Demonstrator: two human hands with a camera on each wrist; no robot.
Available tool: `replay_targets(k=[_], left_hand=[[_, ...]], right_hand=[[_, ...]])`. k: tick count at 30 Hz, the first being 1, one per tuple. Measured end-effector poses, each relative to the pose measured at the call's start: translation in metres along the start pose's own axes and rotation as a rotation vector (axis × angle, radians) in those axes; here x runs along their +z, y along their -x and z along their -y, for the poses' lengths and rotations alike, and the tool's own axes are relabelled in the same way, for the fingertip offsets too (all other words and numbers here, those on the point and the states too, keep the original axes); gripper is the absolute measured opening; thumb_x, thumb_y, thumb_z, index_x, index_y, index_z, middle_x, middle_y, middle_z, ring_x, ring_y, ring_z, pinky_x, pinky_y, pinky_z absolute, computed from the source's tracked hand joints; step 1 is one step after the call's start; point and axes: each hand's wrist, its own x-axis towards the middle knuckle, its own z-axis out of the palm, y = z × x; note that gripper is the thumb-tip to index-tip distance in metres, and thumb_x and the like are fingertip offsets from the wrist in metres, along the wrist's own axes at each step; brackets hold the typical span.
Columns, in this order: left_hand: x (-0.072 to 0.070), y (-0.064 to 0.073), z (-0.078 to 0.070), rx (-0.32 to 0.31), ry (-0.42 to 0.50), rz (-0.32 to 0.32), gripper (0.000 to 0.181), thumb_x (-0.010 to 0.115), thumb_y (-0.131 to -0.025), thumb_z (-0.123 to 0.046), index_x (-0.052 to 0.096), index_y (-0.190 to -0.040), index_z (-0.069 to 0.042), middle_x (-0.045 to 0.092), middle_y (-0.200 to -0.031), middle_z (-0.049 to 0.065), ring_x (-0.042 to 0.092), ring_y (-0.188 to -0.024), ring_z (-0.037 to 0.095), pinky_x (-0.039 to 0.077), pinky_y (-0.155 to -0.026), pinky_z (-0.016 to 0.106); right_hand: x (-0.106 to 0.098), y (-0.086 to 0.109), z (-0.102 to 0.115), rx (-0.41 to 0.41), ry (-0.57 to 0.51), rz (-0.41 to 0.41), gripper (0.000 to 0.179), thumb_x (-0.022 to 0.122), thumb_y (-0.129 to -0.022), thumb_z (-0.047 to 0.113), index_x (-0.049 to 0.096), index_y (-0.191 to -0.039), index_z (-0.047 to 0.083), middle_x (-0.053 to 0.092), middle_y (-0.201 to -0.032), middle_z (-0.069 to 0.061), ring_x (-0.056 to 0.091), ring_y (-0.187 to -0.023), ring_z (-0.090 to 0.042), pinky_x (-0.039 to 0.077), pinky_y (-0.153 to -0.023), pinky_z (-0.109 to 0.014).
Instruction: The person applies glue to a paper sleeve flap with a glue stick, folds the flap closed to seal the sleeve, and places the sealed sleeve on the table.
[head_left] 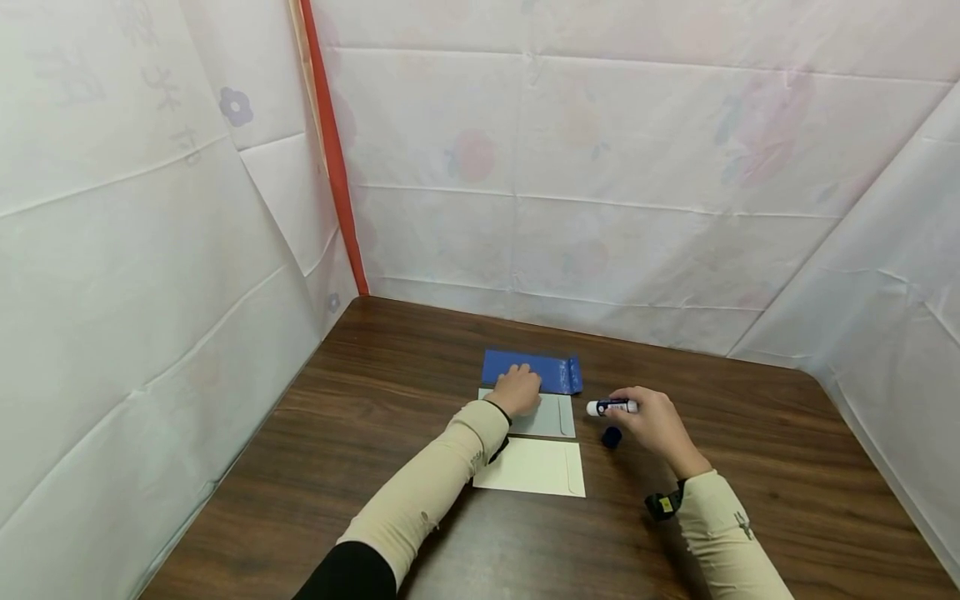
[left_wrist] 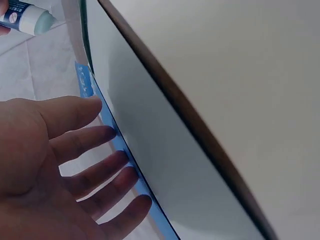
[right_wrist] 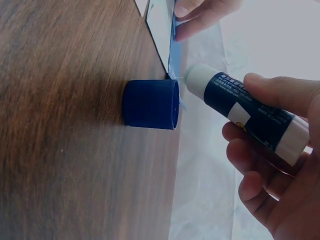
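Observation:
In the head view my right hand (head_left: 658, 425) holds an uncapped glue stick (head_left: 612, 407) with a dark blue label, tilted above the table. The right wrist view shows the thumb and fingers around the glue stick (right_wrist: 250, 112), its pale end pointing away from the palm. Its dark blue cap (right_wrist: 151, 104) stands on the table below. My left hand (head_left: 519, 390) reaches over a grey envelope (head_left: 557, 417), with its fingertips at the near edge of a blue envelope (head_left: 551, 372). Its slightly bent fingers (left_wrist: 92, 172) are spread and grip nothing in the left wrist view.
A cream envelope (head_left: 528, 468) lies nearest me, in line with the other two. The brown wooden table (head_left: 360, 383) is bordered by white patterned sheets (head_left: 585, 167) at the back and sides. A red strip (head_left: 333, 150) runs up the back left corner.

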Motion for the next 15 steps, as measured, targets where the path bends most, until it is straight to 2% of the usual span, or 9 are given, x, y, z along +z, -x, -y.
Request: replay_targets(k=[11, 15], left_hand=[[0.0001, -0.0029, 0.0019, 0.028, 0.011, -0.069, 0.021, 0.057, -0.098, -0.018, 0.072, -0.112, -0.012, 0.060, -0.121, 0.010, 0.053, -0.110, 0.026, 0.050, -0.090, 0.043], [-0.0011, -0.0036, 0.0041, 0.036, 0.026, -0.074, 0.022, 0.059, -0.097, -0.016, 0.071, -0.114, -0.009, 0.064, -0.121, 0.009, 0.059, -0.113, 0.026, 0.052, -0.091, 0.038]], right_hand=[[-0.0027, -0.0029, 0.0015, -0.026, 0.013, -0.005, 0.022, 0.075, -0.086, 0.018, 0.073, -0.102, 0.004, 0.072, -0.099, -0.014, 0.060, -0.076, -0.017, 0.047, -0.065, -0.033], [-0.0043, -0.0042, 0.0024, -0.040, 0.018, -0.008, 0.022, 0.075, -0.085, 0.018, 0.073, -0.102, 0.004, 0.072, -0.099, -0.014, 0.061, -0.078, -0.019, 0.048, -0.067, -0.035]])
